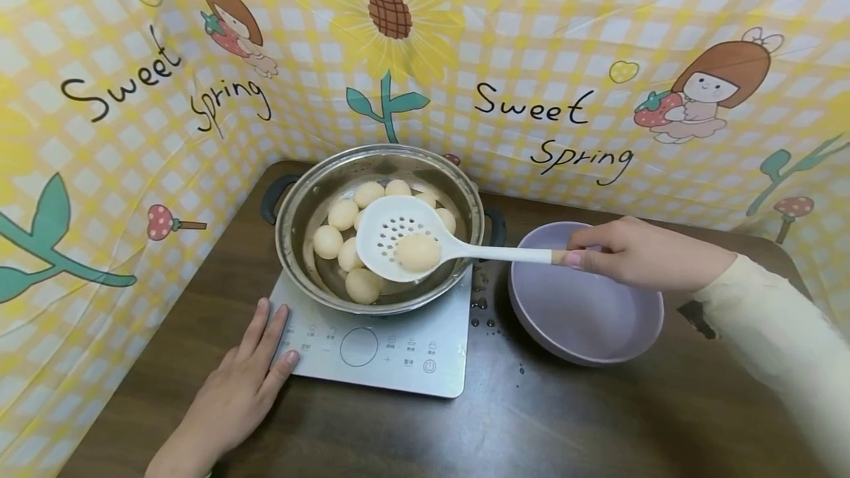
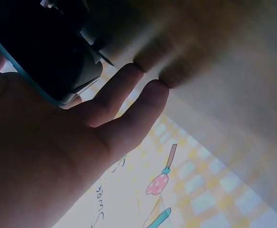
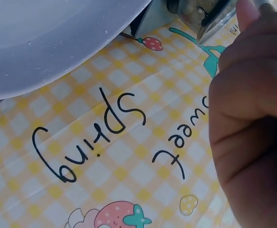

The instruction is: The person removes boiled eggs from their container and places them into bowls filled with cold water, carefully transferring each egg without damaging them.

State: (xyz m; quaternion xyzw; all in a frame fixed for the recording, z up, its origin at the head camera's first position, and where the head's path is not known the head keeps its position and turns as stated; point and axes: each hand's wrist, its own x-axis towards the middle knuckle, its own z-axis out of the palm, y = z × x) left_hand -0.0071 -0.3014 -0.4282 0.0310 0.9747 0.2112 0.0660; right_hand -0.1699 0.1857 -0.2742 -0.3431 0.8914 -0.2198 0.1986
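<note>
My right hand [image 1: 634, 253] is gripping a skimmer [image 1: 465, 249] bearing one egg [image 1: 417, 253]; left hand [image 1: 234, 386] is touching the cooktop [image 1: 398, 371], fingers extended.

The cooktop [image 1: 358, 347], steel pot [image 1: 385, 159] and checked wall covering [image 1: 524, 43] suggest a home-style cooking corner.

The pot [image 1: 299, 234] is polished metal, glossy round its rim, with side handles [image 1: 496, 229] in dark, matt plastic by their look. The skimmer [image 1: 454, 246] looks like smooth white plastic (its grip end [image 1: 559, 257] is wood-toned), and the eggs [image 1: 327, 242] have smooth shells. The basin [image 1: 591, 327] seems smooth plastic; the induction cooktop [image 1: 412, 371], sleek and glassy. The tabletop [image 1: 531, 419] shows glossy wood grain, the backdrop [image 1: 531, 13] creased, printed cloth.
</note>
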